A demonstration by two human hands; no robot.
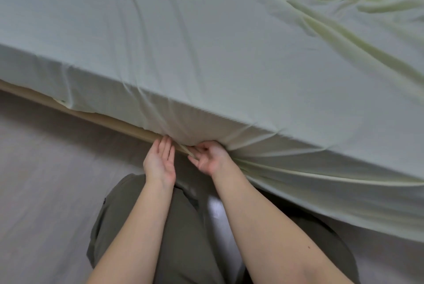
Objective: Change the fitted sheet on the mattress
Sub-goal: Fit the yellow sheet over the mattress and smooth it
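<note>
The right hand point(208, 157) has its fingers curled round a bunch of pale green cloth at the bottom edge of the bed. This is the fitted sheet point(206, 42), pinched close to its hem point(321, 177). Creases fan up and out from that fist, which suggests the cloth is being pulled down and inward so the hem can go under the mattress point(103, 81). The left hand point(159, 162) is just beside it, palm up and holding nothing. Its straight fingertips point(165, 142) touch the line where the sheet meets the tan bed frame point(103, 118), probably to push the cloth into that gap or lift the edge. A thin strip of hem runs between the two hands. The sheet begins in the right hand's grip and spreads away over the whole top of the mattress. To the left of the hands it already wraps the side fairly smoothly, though one short stretch hangs loose over the frame. To the right, the hem hangs free below the mattress edge and is not yet tucked. At the far right the cloth lies in loose folds on top. Nearest the viewer are both bare forearms, olive trousers point(183, 226) and a pale floor point(46, 169).
</note>
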